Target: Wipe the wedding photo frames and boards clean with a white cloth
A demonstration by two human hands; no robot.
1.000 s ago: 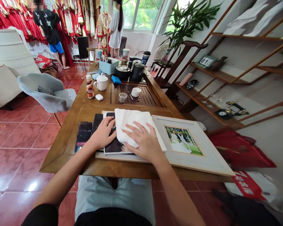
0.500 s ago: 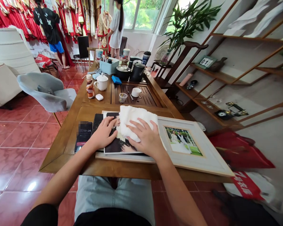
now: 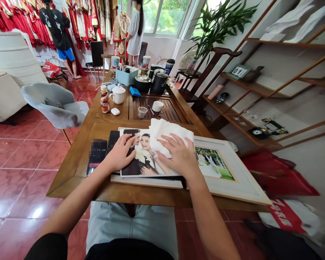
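Note:
A large photo print point(image 3: 148, 168) of a couple lies near the table's front edge, on top of other flat pieces. My left hand point(image 3: 119, 153) rests open on its left side, fingers spread, palm down. Bunched under my right hand point(image 3: 181, 157) is a white cloth point(image 3: 162, 127), gripped with curved fingers and pressed onto the print's right part. The cloth covers the print's upper right corner. Beside it, a white picture frame point(image 3: 243, 177) holds a smaller wedding photo point(image 3: 215, 162). Below the print's lower edge, another pale frame edge point(image 3: 148, 182) shows.
A phone point(image 3: 97, 155) lies left of the print. Further back stand a bottle point(image 3: 104, 100), a lidded white mug point(image 3: 118, 94), a small cup point(image 3: 157, 105) and a black kettle point(image 3: 159, 83). Shelves point(image 3: 260, 90) line the right wall. Two people stand by hanging garments.
My right hand has slid the cloth to the right across the print, uncovering the couple's faces. My left hand stays in place on the print.

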